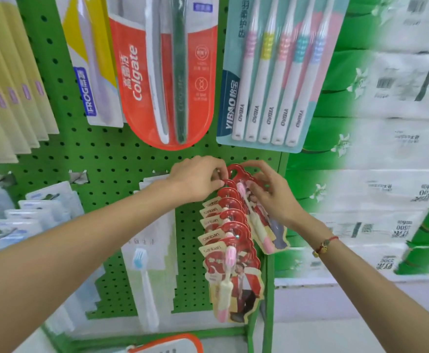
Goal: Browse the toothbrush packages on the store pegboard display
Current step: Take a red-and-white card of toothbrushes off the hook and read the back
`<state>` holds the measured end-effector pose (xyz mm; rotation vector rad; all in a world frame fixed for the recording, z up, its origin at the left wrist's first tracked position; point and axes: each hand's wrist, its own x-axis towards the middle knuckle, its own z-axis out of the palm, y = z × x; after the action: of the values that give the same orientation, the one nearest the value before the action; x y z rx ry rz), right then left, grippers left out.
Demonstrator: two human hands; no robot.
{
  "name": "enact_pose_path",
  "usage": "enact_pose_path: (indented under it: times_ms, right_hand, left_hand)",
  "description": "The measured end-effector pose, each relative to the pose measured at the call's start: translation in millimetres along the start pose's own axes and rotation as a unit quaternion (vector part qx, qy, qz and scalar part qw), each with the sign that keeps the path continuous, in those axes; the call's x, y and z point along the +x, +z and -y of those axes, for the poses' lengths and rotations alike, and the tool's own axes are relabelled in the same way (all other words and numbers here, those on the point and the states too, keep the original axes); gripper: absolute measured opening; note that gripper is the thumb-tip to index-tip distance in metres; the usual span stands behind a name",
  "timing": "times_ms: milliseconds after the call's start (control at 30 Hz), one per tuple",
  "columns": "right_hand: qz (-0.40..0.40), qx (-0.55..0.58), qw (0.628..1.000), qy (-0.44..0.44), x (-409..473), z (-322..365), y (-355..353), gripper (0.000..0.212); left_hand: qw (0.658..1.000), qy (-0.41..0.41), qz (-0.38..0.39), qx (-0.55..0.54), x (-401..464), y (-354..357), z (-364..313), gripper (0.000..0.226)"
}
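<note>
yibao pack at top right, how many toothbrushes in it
5, side by side in the YIBAO pack: grips pink, yellow, pink, teal, blue. Heads are cut off by the frame.

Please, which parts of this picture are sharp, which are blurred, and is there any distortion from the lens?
Head view: the Colgate pack and the five-brush pack read sharply; the white packs at the right are smeared and their print is unreadable; both hands, left and right, look slightly soft; the wide lens tilts the pegboard and packs outward; lighting is even, without hard shadows.

Red-topped toothbrush packages (230, 225) at the fingers (217, 183), green dotted pegboard (122, 154) behind, red-and-white Colgate pack (167, 72) above.
</note>
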<state>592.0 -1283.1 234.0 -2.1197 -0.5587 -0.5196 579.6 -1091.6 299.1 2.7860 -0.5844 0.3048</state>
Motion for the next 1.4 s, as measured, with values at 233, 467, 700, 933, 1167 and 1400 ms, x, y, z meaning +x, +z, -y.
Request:
enact_pose_path:
  times_ms: [233,467,700,933,1167,1400]
  right_hand:
    - [0.042,0.062,0.997,0.018,-0.2,-1.0,14.5,0.031]
    - [-0.056,0.003,0.997,0.047,-5.6,-10.9,18.2,0.027]
    - [-0.104,-0.065,0.988,0.092,-19.9,4.1,3.4,0.023]
    - [-0.205,-0.051,0.965,0.153,-33.5,51.9,-43.4,0.028]
    - [-0.422,0.034,0.902,0.077,-31.3,145.9,-74.5,0.026]
    - [-0.241,0.071,0.957,0.148,-5.7,190.0,-83.5,0.051]
  left_hand:
    - [1.0,-0.002,-0.014,0.005,0.0,-0.3,-1.0,0.006]
    - [1.0,-0.016,-0.02,0.01,-8.8,-1.9,-6.8,0.017]
    - [0.999,-0.036,-0.031,-0.021,-43.4,-11.6,-19.5,0.043]
    - [0.988,-0.026,-0.11,-0.108,-90.2,-47.6,-52.5,0.029]
    - [0.881,-0.037,-0.027,-0.471,-105.7,-96.2,-108.9,0.034]
    - [0.866,-0.05,-0.108,-0.486,-81.2,-139.2,-132.5,0.055]
